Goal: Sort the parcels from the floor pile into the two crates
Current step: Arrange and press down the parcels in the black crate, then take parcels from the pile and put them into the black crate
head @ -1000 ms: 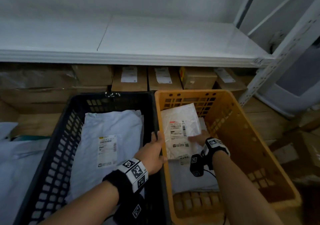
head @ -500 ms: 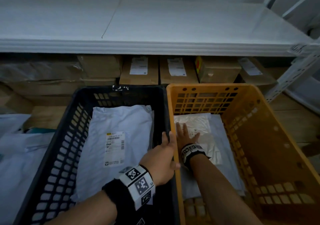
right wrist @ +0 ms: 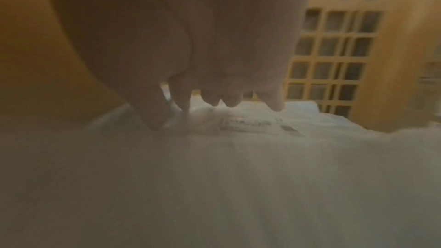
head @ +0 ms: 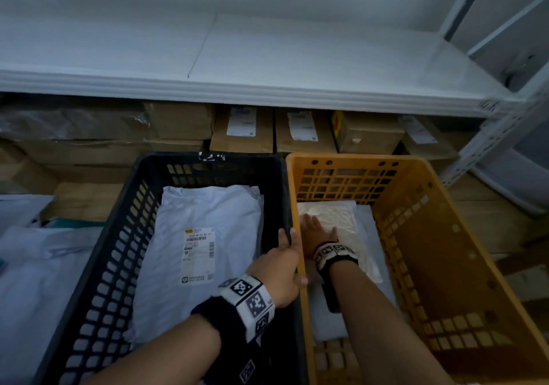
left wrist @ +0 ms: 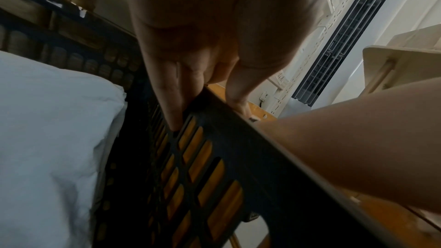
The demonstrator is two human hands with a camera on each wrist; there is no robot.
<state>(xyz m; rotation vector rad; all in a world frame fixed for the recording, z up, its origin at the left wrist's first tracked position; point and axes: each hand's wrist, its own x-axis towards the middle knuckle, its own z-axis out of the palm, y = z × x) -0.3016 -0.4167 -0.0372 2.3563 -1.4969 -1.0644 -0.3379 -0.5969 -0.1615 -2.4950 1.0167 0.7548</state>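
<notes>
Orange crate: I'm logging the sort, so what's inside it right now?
Inside the orange crate, a clear-wrapped parcel lies on a white parcel; the right hand presses on it. Anything beneath is hidden.

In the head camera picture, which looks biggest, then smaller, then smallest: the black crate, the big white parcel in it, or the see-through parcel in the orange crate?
1. black crate
2. white parcel
3. clear parcel, partly hidden under the right hand
</notes>
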